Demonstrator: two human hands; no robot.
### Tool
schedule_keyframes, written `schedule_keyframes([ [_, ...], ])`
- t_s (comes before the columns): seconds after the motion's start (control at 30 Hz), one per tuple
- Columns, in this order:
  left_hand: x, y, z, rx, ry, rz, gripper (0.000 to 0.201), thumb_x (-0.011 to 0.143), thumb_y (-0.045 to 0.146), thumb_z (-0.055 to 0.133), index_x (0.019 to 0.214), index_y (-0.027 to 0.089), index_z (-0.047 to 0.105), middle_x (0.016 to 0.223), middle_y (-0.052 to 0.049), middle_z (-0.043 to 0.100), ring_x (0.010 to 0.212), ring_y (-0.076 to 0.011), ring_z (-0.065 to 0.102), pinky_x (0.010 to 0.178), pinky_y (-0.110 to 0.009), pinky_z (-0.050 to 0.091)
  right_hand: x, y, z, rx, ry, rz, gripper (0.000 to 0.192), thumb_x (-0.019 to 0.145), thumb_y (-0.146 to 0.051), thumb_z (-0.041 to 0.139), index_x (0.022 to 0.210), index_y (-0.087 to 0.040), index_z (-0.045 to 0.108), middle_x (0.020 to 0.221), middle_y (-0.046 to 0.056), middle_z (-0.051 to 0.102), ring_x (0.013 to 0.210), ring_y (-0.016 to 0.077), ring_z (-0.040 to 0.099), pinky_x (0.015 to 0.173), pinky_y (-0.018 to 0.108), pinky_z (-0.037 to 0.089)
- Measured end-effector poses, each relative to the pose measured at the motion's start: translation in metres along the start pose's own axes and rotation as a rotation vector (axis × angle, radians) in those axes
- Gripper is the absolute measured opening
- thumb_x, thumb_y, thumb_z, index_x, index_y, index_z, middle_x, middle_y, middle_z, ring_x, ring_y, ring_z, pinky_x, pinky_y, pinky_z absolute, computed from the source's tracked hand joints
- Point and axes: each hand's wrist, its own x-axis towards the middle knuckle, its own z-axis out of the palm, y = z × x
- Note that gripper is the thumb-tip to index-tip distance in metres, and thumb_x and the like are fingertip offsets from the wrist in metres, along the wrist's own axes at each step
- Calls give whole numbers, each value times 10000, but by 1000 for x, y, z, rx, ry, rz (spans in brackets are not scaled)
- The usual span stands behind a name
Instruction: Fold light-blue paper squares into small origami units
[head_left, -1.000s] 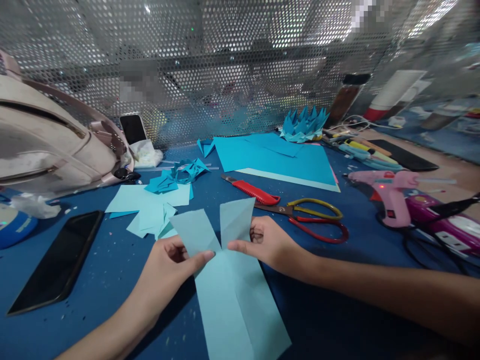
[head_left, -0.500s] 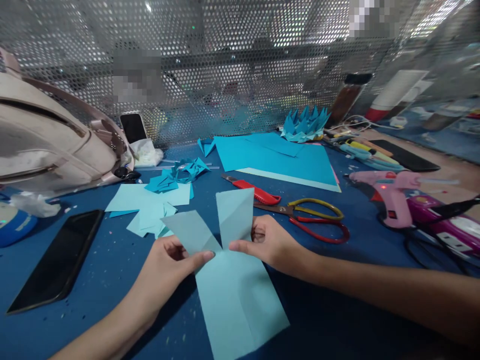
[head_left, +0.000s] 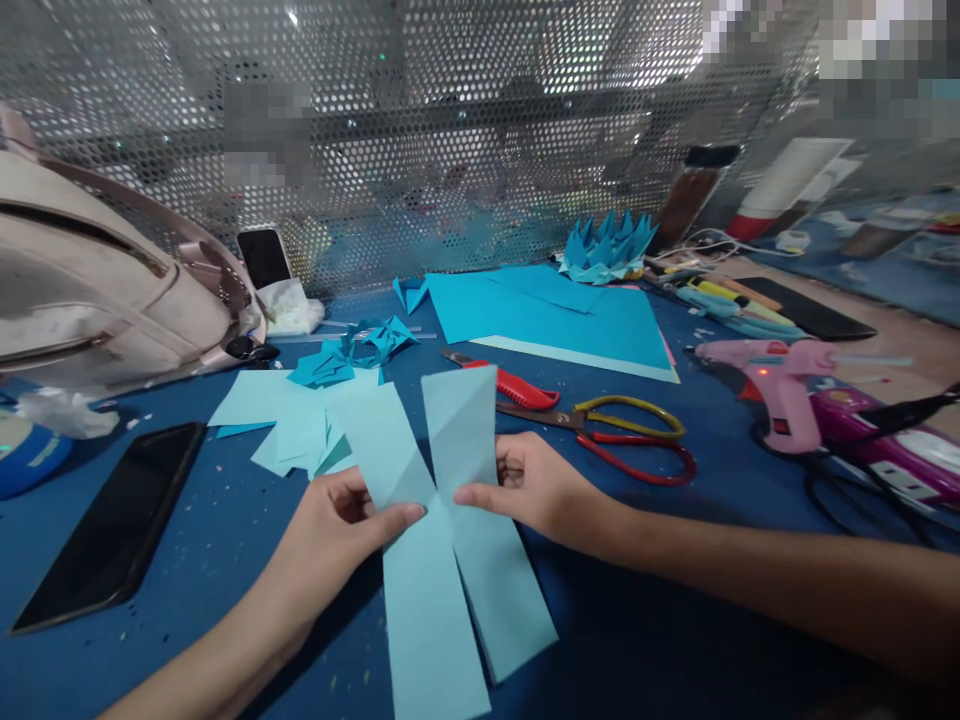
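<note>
Two long strips of pale blue paper lie side by side in front of me. The left strip of paper [head_left: 424, 610] is pinched between the thumb and fingers of my left hand [head_left: 360, 520]. My right hand [head_left: 544, 490] pinches the right strip of paper [head_left: 461, 425] near its middle, thumb on top. Gaps show between the strips above and below my thumbs; at the centre they meet or overlap, and I cannot tell whether they are still joined there. Just behind the right strip lie scissors [head_left: 581, 420] with yellow and red handles, and a red cutter [head_left: 525, 388].
Cut pale blue paper pieces [head_left: 247, 398] and folded blue paper shapes [head_left: 326, 362] lie at left, near a black phone [head_left: 112, 530]. Large blue sheets [head_left: 540, 318] and a spiky folded paper piece [head_left: 606, 250] are behind. At right sits a pink glue gun [head_left: 784, 390] with cords.
The split between the paper halves has run from the top down through the lower part, so the lower ends now stand apart. Both hands keep their pinch, nearly in place.
</note>
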Motion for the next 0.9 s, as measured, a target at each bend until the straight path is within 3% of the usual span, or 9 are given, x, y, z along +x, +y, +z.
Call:
schedule_keyframes([
  [0.1, -1, 0, 2, 35, 43, 16, 240, 700, 381, 801, 791, 165, 750, 763, -39, 754, 737, -212, 685, 662, -265, 529, 0, -2, 0, -28, 29, 13, 406, 680, -476, 807, 839, -123, 688, 891, 97, 736, 892, 295, 701, 769, 376, 575],
  [0.23, -1, -2, 3, 92, 135, 39, 252, 694, 396, 803, 667, 163, 710, 629, -12, 707, 586, -162, 632, 541, -225, 476, 0, 1, 2, 2, 27, -26, 393, 705, -469, 792, 889, -135, 694, 907, 90, 739, 906, 276, 699, 766, 349, 571],
  [0.4, -1, 1, 1, -13, -54, -3, 297, 710, 354, 797, 950, 186, 749, 897, -59, 774, 864, -245, 712, 747, -300, 551, 1, 6, 1, 22, 35, -92, 405, 762, -458, 751, 993, -131, 686, 986, 104, 734, 972, 279, 690, 811, 368, 570],
  [0.6, -1, 2, 2, 36, 23, 1, 277, 688, 351, 801, 896, 171, 763, 859, -67, 783, 790, -249, 719, 711, -312, 552, 1, 4, -1, 35, -28, -68, 398, 754, -407, 773, 1030, -133, 693, 1036, 97, 735, 964, 271, 697, 825, 375, 571],
  [0.9, -6, 6, 5, 44, 75, 6, 274, 690, 414, 792, 780, 161, 735, 821, -77, 768, 792, -268, 704, 707, -326, 541, -1, -2, 2, 49, 33, -50, 382, 741, -455, 772, 954, -143, 717, 927, 91, 749, 930, 264, 706, 821, 384, 580],
])
